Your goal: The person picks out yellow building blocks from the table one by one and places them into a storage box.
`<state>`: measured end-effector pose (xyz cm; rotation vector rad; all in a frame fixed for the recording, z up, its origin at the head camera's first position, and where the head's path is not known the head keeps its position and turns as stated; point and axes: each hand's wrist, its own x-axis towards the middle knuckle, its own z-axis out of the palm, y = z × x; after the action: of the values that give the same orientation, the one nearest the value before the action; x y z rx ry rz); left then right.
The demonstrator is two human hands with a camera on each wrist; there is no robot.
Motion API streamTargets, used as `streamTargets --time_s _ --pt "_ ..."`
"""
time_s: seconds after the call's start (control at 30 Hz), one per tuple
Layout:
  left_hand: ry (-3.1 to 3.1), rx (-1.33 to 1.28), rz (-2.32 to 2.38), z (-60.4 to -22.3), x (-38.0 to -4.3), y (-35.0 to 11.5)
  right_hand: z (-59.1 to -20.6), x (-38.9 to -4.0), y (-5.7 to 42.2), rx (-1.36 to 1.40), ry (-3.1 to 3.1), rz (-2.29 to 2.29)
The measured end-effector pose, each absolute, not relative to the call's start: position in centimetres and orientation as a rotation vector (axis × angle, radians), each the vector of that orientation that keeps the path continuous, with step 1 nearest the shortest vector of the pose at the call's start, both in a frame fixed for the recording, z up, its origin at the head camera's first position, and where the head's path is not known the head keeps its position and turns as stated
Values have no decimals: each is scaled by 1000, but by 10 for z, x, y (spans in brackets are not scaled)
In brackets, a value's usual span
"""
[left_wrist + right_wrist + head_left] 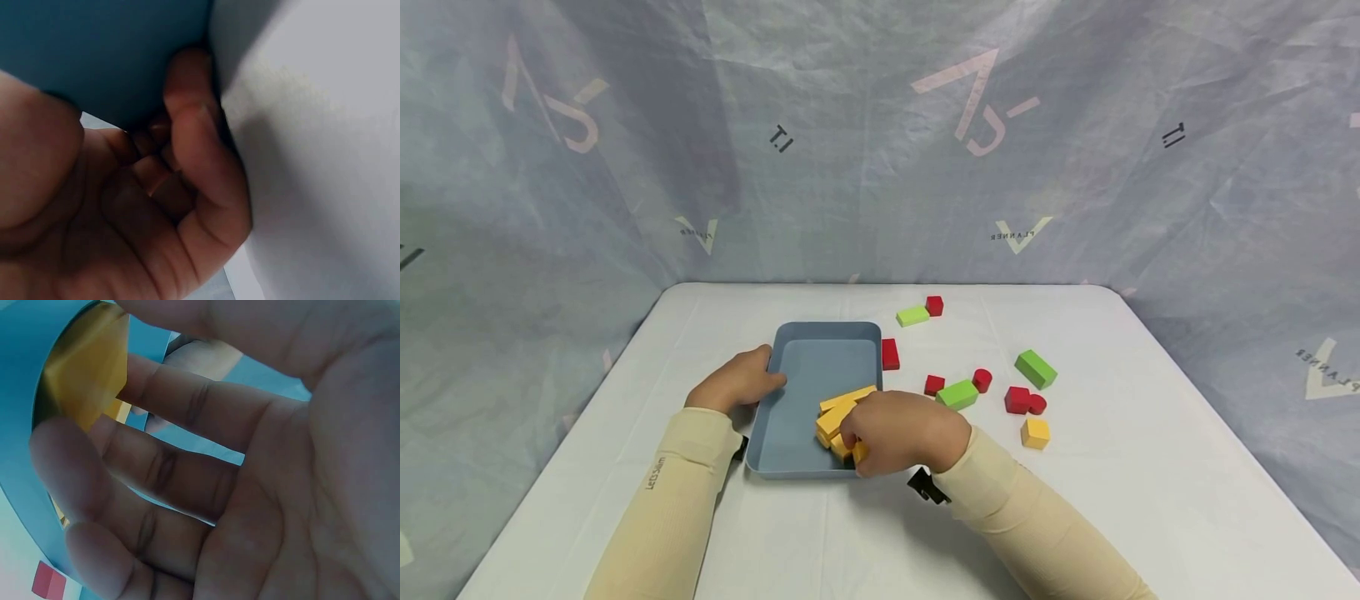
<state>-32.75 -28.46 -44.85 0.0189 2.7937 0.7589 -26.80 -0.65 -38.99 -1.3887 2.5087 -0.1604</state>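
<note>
A blue-grey tray (827,360) lies on the table, with several yellow blocks (837,419) piled in its near right part. My left hand (741,379) grips the tray's left side, thumb over the rim. In the left wrist view its fingers (203,150) curl in against the tray's outer wall, low by the white cloth. Over the near right corner, my right hand (902,429) pinches a yellow block (87,369) with thumb and fingertips. The back of that hand hides part of the pile in the head view.
Right of the tray lie several red blocks (1017,400), green blocks (1036,369) and a lone yellow cube (1035,433). A red block (890,354) sits right beside the tray's right wall. A light green block (913,316) lies farther back on the white table (1112,500).
</note>
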Motion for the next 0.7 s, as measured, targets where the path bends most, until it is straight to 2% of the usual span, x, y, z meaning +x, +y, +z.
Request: streamTargets --time_s 0.7 --pt "2795 -3 734 -448 -329 -284 -390 -264 -9 -1355 2530 -108"
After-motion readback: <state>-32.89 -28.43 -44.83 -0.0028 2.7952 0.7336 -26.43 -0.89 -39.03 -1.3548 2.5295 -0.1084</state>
